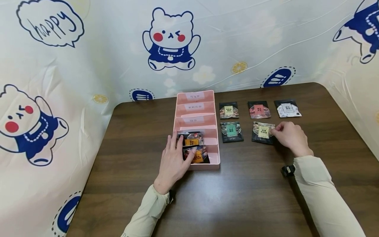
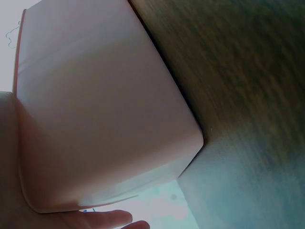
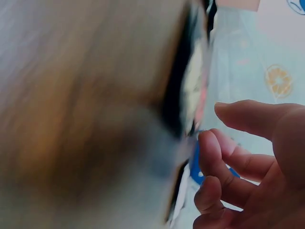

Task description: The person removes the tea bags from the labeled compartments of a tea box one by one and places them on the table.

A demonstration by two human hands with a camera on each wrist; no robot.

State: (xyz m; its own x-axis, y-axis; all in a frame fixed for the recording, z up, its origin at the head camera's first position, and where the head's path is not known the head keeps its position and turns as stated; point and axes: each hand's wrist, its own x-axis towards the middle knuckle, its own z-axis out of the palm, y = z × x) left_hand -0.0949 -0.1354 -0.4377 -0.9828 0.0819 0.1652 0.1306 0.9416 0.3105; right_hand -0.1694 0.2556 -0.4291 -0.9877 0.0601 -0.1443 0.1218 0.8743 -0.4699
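So, the yellow packet [image 1: 263, 131] is at the right hand [image 1: 290, 136].
Its right edge meets those fingertips [image 1: 275, 132], though I can't tell whether they're pinching; leftward across the table [image 1: 242, 187] sits the tray [image 1: 204, 167], left hand [image 1: 174, 161] on its rim.

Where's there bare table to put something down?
Bare table lies left of the pink box, and on its near side between the sleeves. Another patch lies right of the white-labelled packet. It's crowded right of the box: five packets in two rows, the right hand at one.
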